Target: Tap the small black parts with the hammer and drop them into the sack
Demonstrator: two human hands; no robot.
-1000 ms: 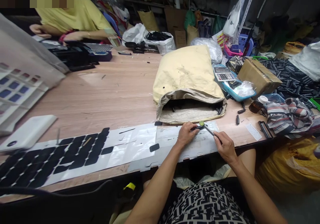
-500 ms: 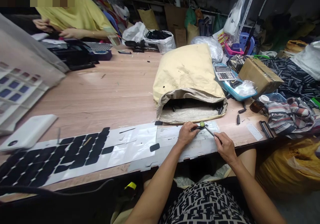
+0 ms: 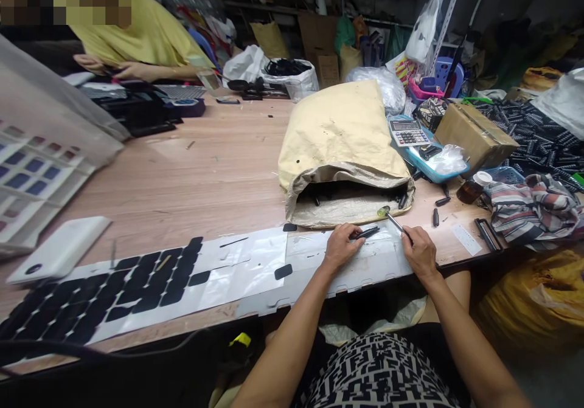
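My left hand (image 3: 342,245) is closed on a slim black part (image 3: 367,232), low over the white sheet at the table's front edge. A small hammer (image 3: 396,222) with a metal shaft and a yellowish-green head is gripped in my right hand (image 3: 418,251). Its head is raised up and to the right of the black part, apart from it. Just beyond both hands lies a large cream sack (image 3: 335,131), its mouth open towards me, with dark pieces showing inside. Fine detail of the black part is too small to make out.
Rows of black rounded pads (image 3: 150,280) lie on white sheeting at left, near a white box-shaped device (image 3: 59,250). At right are a calculator (image 3: 407,132), a cardboard box (image 3: 477,137), a brown bottle (image 3: 468,190) and striped cloth (image 3: 531,213). Another person in yellow (image 3: 150,37) sits across the table.
The hammer head has moved up and right, away from the black part, as my right hand shifted slightly right. My left hand stays nearly in place, still holding the part.
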